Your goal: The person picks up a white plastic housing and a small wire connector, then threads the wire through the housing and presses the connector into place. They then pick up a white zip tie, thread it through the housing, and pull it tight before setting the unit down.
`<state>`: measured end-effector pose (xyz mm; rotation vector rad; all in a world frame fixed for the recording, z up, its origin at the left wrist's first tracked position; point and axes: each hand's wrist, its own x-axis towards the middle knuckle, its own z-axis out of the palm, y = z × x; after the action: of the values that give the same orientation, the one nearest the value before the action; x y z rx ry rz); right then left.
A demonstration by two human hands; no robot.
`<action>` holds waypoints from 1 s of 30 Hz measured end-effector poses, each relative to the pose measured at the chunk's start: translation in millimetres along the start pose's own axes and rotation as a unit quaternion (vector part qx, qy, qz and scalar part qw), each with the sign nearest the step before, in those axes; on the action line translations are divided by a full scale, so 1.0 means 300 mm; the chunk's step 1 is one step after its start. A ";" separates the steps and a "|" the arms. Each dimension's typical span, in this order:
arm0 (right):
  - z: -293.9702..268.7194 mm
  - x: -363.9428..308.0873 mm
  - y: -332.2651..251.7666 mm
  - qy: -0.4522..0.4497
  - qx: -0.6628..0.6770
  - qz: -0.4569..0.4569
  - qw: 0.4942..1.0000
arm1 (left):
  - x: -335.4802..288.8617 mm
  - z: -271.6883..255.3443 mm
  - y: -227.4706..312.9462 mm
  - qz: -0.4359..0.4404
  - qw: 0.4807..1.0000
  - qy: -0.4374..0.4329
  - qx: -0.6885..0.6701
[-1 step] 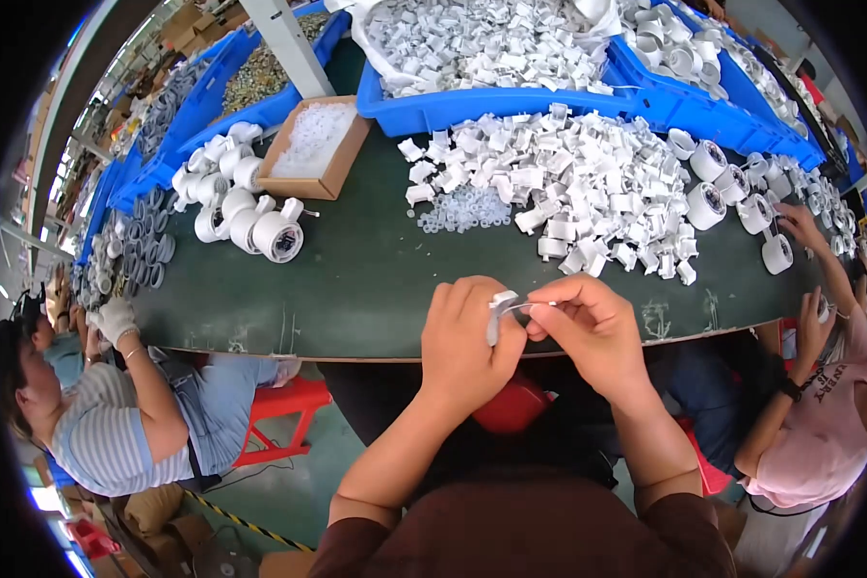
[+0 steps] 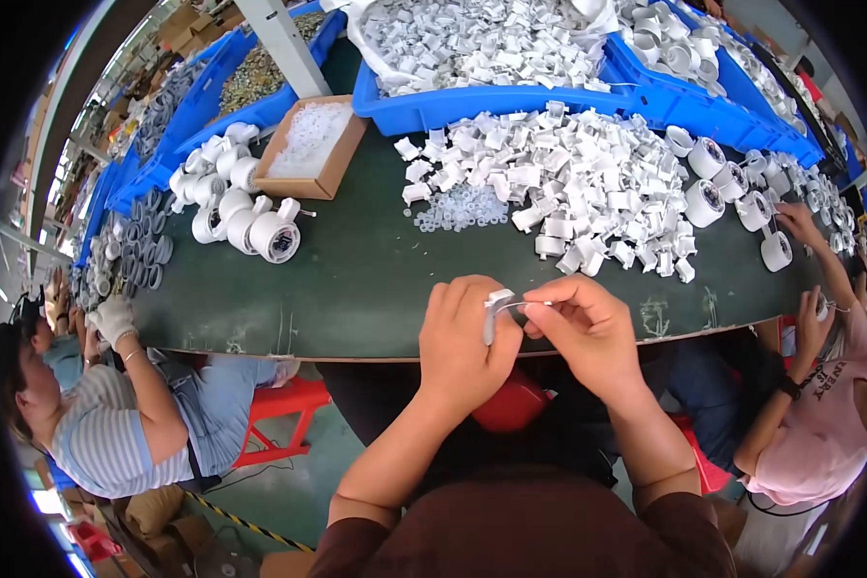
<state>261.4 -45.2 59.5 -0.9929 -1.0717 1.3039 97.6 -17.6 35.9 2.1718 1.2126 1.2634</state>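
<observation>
My left hand (image 2: 467,332) is closed around a small white plastic part (image 2: 498,297), with a pale grey piece (image 2: 488,328) showing against its fingers. My right hand (image 2: 588,332) pinches a thin white wire (image 2: 511,305) between thumb and fingertips. The wire runs across to the part in my left hand. Both hands are close together above the table's near edge. Fingers hide most of the part. Beyond them lies a heap of white plastic housings (image 2: 588,183), with a small pile of translucent rings (image 2: 460,208) at its left.
Blue bins (image 2: 491,113) line the back, filled with white parts. An open cardboard box (image 2: 303,183) stands left of centre, beside white cylindrical units (image 2: 276,238). More units (image 2: 705,202) lie at right. Co-workers sit on both sides; one's gloved hand (image 2: 114,320) is at the left edge.
</observation>
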 end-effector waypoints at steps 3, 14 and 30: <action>0.005 -0.008 0.059 0.030 -0.132 -0.062 0.989 | -0.006 0.004 0.025 -0.031 0.999 -0.006 -0.036; -0.036 -0.058 0.149 -0.006 -0.004 -0.044 0.999 | -0.002 -0.002 0.058 0.011 0.996 -0.070 -0.052; -0.547 -0.113 -0.059 0.239 -0.551 -0.062 0.797 | -0.008 0.011 0.036 -0.032 0.992 -0.044 -0.113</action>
<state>426.0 -74.2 37.1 -1.9282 -1.4446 0.1425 105.2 -25.4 39.9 1.9887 1.0401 1.2018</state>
